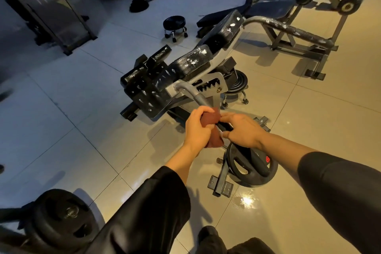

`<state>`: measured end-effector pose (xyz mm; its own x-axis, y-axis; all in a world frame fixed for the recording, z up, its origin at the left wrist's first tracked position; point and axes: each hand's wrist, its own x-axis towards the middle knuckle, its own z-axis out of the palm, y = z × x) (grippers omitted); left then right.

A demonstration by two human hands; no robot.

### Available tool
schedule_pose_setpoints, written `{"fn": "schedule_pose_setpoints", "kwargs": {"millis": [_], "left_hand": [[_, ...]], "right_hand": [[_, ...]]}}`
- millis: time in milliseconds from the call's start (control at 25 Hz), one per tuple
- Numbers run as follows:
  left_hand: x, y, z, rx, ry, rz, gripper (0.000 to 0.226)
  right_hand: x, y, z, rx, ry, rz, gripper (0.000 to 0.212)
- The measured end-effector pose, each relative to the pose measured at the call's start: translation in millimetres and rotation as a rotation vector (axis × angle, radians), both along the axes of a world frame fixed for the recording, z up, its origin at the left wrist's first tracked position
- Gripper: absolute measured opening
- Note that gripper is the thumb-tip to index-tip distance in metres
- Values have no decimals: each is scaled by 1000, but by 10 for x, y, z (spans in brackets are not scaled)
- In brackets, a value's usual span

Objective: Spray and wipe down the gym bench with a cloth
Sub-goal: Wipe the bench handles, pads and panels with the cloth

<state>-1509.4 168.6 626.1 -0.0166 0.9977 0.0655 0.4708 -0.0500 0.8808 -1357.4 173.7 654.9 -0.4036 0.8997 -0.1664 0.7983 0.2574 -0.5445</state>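
Observation:
The gym bench [185, 64] stands mid-frame, its black cracked padding flecked with white patches. A grey curved handle bar [191, 94] runs from its frame toward me. My left hand [198, 128] grips a reddish-brown cloth [210, 118] wrapped round the lower end of that bar. My right hand [241, 128] sits just right of the cloth, fingers curled on the bar's black grip [224, 127]. No spray bottle is in view.
A black weight plate [251, 167] leans on a floor bracket under my right wrist. Two small wheeled stools [174, 23] [237, 86] stand behind and beside the bench. Another loaded plate [61, 218] sits bottom left; racks [299, 33] fill the back right. Tiled floor.

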Motion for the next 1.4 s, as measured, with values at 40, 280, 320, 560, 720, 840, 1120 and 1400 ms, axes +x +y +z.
{"fn": "schedule_pose_setpoints", "kwargs": {"millis": [40, 280, 320, 560, 720, 840, 1120, 1400], "left_hand": [[-33, -62, -18, -7, -24, 24, 40], [-108, -95, 332, -38, -458, 115, 30], [-126, -77, 399, -78, -553, 108, 27], [-618, 241, 307, -43, -396, 254, 32], [-816, 526, 268, 54, -49, 156, 40], [-804, 676, 296, 55, 87, 4, 51], [-805, 758, 90, -14, 370, -260, 76], [-717, 691, 60, 71, 689, -277, 81]], "right_hand": [[11, -27, 20, 39, 75, -63, 60], [-302, -2, 99, 102, 434, -41, 74], [-359, 19, 90, 110, 475, -59, 71], [-585, 207, 176, 346, 486, -279, 49], [-697, 415, 203, 490, 379, -303, 51], [-815, 552, 81, 456, -19, -239, 57], [-919, 753, 52, 338, -276, -293, 56], [-849, 621, 6, 308, -294, -402, 40]]}}
